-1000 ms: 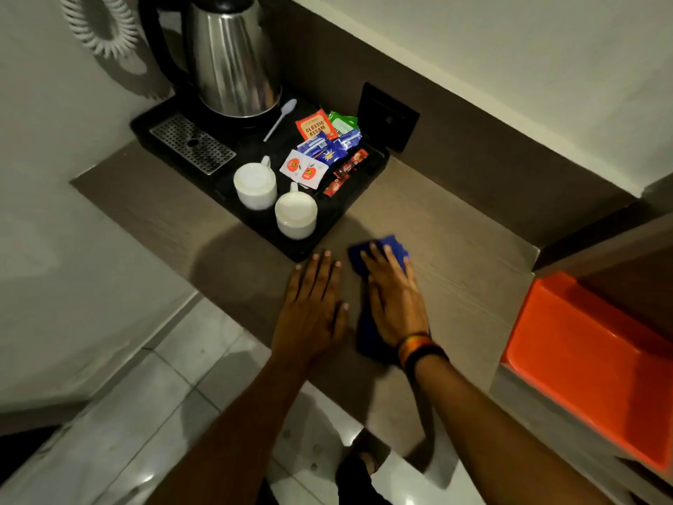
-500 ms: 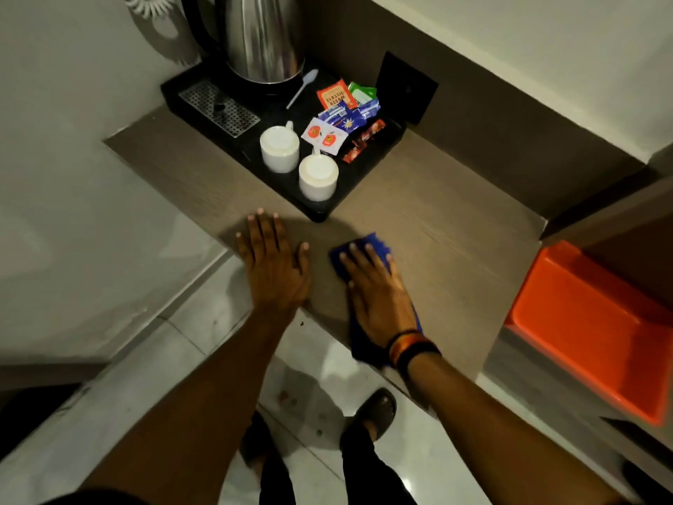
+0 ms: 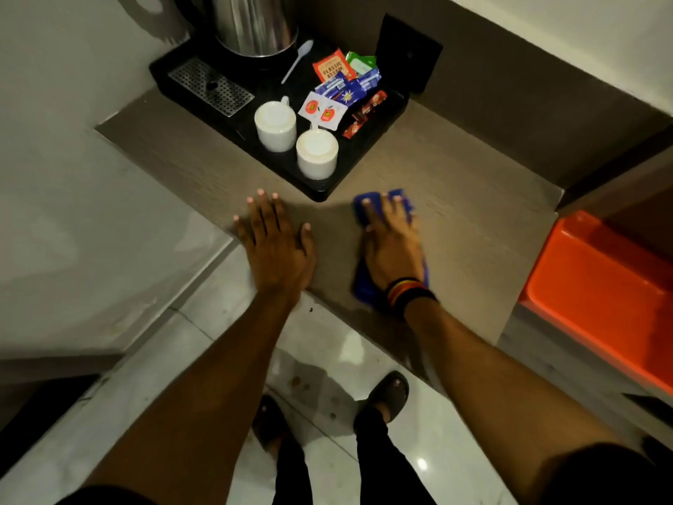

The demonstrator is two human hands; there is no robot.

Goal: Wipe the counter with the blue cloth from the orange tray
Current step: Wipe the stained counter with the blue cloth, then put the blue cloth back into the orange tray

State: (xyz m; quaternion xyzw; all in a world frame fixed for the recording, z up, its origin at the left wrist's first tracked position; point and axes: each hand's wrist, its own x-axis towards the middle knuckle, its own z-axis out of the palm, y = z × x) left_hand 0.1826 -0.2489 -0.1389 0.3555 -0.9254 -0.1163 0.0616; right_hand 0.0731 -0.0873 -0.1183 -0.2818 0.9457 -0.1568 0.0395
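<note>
The blue cloth lies flat on the brown counter, near its front edge. My right hand presses palm-down on the cloth and covers most of it; blue shows past the fingertips and beside the wrist. My left hand rests flat on the counter's front left edge, fingers spread, holding nothing. The orange tray sits lower at the right and looks empty.
A black tray at the back left carries a steel kettle, two upturned white cups, a spoon and several sachets. A dark wall socket is behind it. White walls close the left side. My feet stand on glossy tiles below.
My left hand slid left along the counter's front edge. My right hand, on the cloth, shifted right, away from the left hand. The camera view dropped lower.
</note>
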